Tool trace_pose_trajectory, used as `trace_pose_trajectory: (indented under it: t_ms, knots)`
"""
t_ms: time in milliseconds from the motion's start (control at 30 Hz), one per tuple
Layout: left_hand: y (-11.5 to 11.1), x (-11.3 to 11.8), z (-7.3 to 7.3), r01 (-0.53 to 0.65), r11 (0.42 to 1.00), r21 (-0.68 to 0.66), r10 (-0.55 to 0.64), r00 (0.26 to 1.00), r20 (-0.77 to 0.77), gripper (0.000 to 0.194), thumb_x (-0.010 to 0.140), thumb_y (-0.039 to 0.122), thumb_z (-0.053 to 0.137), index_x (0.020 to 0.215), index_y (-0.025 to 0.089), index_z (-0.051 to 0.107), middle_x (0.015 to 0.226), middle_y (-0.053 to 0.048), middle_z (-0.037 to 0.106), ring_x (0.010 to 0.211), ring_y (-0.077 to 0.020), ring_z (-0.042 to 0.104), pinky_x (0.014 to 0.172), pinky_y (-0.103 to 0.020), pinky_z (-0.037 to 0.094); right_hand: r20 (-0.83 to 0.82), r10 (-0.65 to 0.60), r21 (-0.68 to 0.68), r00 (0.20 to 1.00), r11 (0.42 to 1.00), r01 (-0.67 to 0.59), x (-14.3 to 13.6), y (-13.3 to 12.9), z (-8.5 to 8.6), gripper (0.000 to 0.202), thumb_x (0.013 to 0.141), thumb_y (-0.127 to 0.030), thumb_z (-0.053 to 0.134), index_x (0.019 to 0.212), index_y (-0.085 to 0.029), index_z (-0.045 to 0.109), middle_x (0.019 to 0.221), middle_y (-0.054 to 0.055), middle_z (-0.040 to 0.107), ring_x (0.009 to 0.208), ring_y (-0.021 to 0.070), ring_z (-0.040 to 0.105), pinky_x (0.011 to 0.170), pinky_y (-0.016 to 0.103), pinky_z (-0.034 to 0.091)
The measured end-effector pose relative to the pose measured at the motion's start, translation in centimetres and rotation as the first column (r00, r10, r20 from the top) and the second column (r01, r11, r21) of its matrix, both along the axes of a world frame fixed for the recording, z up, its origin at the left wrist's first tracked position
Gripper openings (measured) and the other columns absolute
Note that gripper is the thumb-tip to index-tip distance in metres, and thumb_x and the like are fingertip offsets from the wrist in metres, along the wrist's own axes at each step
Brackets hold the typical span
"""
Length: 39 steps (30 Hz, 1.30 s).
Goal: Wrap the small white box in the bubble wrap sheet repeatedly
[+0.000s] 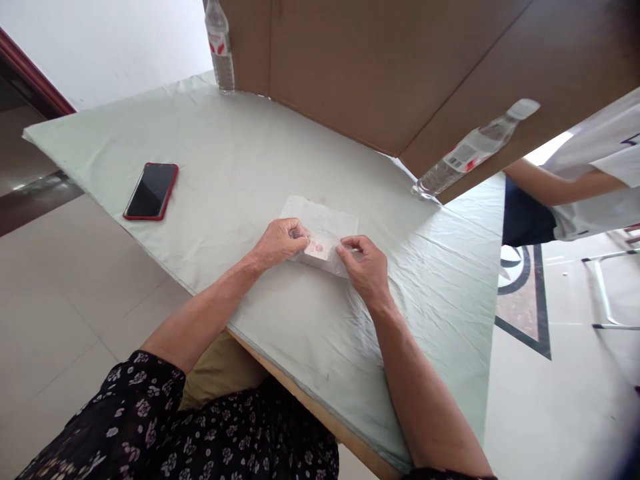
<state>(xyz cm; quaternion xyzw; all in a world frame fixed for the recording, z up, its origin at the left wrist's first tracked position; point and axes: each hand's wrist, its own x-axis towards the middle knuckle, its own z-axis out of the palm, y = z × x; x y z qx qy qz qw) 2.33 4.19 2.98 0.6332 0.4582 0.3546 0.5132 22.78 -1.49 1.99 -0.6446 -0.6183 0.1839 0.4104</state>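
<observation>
A small white block or box with a red print (pixel 318 248) lies between my hands in thin, see-through plastic film (pixel 339 267). My left hand (pixel 283 241) pinches the film at the block's left side, thumb and forefinger together. On the right, my right hand (pixel 366 268) pinches the film between thumb and forefinger, with its other fingers curled. A thin whitish sheet (pixel 323 215) lies flat on the table just beyond the block. Whether the block is soap or a carton, I cannot tell.
The table (pixel 220 160) wears a pale green cloth. A phone with a red case (pixel 151 191) lies left. A brown cardboard panel (pixel 350 67) stands behind, with plastic bottles (pixel 220 47) (pixel 475 150) against it. At right is another person's arm (pixel 560 183).
</observation>
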Motion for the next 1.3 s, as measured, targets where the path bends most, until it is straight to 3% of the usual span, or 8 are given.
trace_pose_trajectory:
  t_ms: [67,133,267,467,667,867,1133,1300]
  knots:
    - [-0.2,0.1,0.1,-0.008,1.000,0.009,0.008,1.000,-0.014,0.013,0.067,0.028,0.061,0.065,0.017,0.054,0.089,-0.004,0.071,0.078,-0.0145,0.061,0.070,-0.026,0.045,0.235,-0.068,0.180,0.970,0.983,0.025,-0.4,-0.9,0.8,0.014,0.087,-0.030,0.061,0.095,-0.021,0.068,0.106,0.009,0.074,0.100,0.0259,0.064,0.089,0.042,0.043]
    - [-0.2,0.1,0.2,-0.008,0.999,0.037,0.009,0.999,-0.045,0.012,0.067,0.028,0.061,0.065,0.017,0.054,0.087,-0.003,0.071,0.076,-0.0140,0.059,0.069,-0.026,0.044,0.419,-0.056,0.276,0.906,0.959,-0.069,-1.3,-1.8,1.6,0.014,0.092,-0.027,0.057,0.099,-0.021,0.068,0.111,0.010,0.074,0.107,0.0268,0.062,0.093,0.043,0.039]
    - [-0.2,-0.1,0.6,-0.016,0.998,0.068,0.023,0.994,-0.107,0.010,0.066,0.025,0.059,0.065,0.017,0.054,0.082,-0.001,0.069,0.074,-0.0132,0.058,0.072,-0.026,0.045,0.630,0.136,0.148,0.764,0.945,-0.291,-3.2,-2.5,1.8,0.020,0.093,-0.020,0.055,0.110,-0.020,0.067,0.112,0.010,0.073,0.104,0.0264,0.061,0.092,0.042,0.036]
    - [0.0,-0.2,1.0,0.007,0.999,0.042,-0.002,0.994,-0.113,0.012,0.066,0.025,0.060,0.063,0.017,0.052,0.076,0.000,0.065,0.074,-0.0125,0.057,0.071,-0.025,0.044,0.673,0.143,0.110,0.726,0.951,-0.290,-3.8,-1.9,0.8,0.024,0.096,-0.019,0.049,0.113,-0.020,0.065,0.114,0.009,0.071,0.099,0.0252,0.058,0.087,0.039,0.034]
    - [0.9,-2.2,2.2,0.062,0.997,-0.045,-0.071,0.975,-0.212,0.022,0.069,0.037,0.070,0.073,0.016,0.062,0.068,0.002,0.055,0.063,-0.0108,0.049,0.057,-0.023,0.036,0.737,0.171,0.048,0.653,0.952,-0.303,-4.0,-1.6,1.6,0.025,0.098,-0.020,0.046,0.114,-0.024,0.065,0.109,0.007,0.069,0.093,0.0244,0.053,0.081,0.038,0.030]
    - [1.2,-5.3,2.7,-0.115,0.977,-0.179,0.042,0.930,-0.365,0.049,0.059,0.044,0.084,0.094,0.017,0.062,0.082,-0.005,0.065,0.069,-0.0166,0.061,0.057,-0.025,0.045,0.769,0.208,0.007,0.605,0.943,-0.332,-3.9,-1.3,2.1,0.025,0.095,-0.015,0.048,0.111,-0.023,0.065,0.108,0.008,0.067,0.090,0.0245,0.050,0.078,0.038,0.028]
    - [1.5,-3.1,3.0,-0.145,0.888,-0.438,-0.023,0.934,-0.355,0.037,0.057,0.035,0.087,0.058,0.019,0.054,0.051,0.000,0.055,0.047,-0.0141,0.051,0.049,-0.029,0.041,0.808,0.213,-0.013,0.549,0.938,-0.346,-4.0,-1.1,2.6,0.023,0.093,-0.015,0.049,0.109,-0.023,0.063,0.105,0.009,0.066,0.088,0.0250,0.048,0.077,0.038,0.027]
    - [1.7,-1.6,3.1,-0.170,0.907,-0.386,0.026,0.936,-0.351,0.030,0.059,0.016,0.078,0.050,0.019,0.050,0.048,0.002,0.049,0.047,-0.0136,0.049,0.047,-0.027,0.038,0.825,0.229,-0.041,0.517,0.936,-0.349,-4.1,-0.9,3.1,0.019,0.095,-0.017,0.047,0.104,-0.022,0.063,0.101,0.009,0.066,0.086,0.0247,0.048,0.075,0.039,0.026]
